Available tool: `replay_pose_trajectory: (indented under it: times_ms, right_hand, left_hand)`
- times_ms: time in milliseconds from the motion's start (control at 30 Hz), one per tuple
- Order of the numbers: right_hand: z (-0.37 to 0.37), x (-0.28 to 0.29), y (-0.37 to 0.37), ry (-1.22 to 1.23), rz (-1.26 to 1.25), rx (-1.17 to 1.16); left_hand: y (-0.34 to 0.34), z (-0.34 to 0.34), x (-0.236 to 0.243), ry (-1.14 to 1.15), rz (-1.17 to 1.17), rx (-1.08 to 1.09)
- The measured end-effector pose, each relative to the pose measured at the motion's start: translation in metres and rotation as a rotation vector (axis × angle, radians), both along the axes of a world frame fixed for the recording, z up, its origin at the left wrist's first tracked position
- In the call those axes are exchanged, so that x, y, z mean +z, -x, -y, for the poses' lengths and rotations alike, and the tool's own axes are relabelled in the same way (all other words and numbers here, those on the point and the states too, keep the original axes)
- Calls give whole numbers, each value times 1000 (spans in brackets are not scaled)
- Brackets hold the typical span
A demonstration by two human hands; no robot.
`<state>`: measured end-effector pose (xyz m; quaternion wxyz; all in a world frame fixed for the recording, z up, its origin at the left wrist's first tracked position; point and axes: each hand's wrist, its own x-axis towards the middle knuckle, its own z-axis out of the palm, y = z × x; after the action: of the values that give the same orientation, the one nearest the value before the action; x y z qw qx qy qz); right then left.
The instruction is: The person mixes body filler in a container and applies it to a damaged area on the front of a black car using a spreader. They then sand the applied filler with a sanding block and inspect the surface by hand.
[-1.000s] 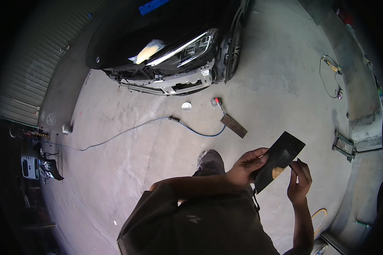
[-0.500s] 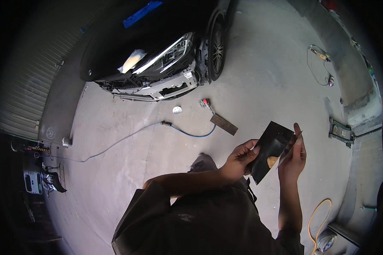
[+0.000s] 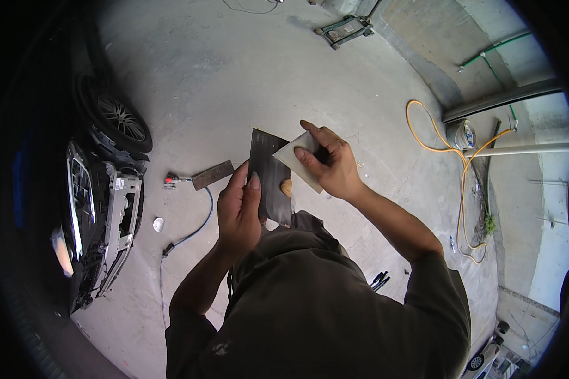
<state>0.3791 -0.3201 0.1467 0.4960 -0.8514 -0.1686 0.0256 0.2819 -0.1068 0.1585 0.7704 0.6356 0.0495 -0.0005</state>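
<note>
Head view shows the person's left hand clamped on the edge of a dark rectangular metal plate held upright at chest height. Just right of the plate, the right hand pinches a pale flat spreader card against it, beside a tan putty blob. Left of the plate, farther off on the concrete floor, lie a blue hose and a black car.

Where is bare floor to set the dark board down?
Bare concrete lies between the black car's wheel and the grey floor jack, and right of the right hand toward the orange hose. Crowded: blue cable and flat block.
</note>
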Motion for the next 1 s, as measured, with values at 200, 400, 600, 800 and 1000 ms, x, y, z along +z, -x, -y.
replay_pose_trajectory:
  times_ms: [200,400,600,800,1000]
  right_hand:
    - [-11,-17,95,-3,-72,-127]
    - [11,-10,130,42,-265,-183]
    - [80,-22,113,-804,-507,-206]
    - [198,-30,25,-1278,-169,-390]
    - [280,0,47,-941,-23,-373]
  left_hand:
    - [-14,-10,-23,-95,-310,-164]
    - [-21,10,-50,-94,-367,-223]
    - [-30,59,-34,43,-382,34]
    - [-22,187,-41,1010,-442,-731]
    - [-50,345,-50,812,-367,-649]
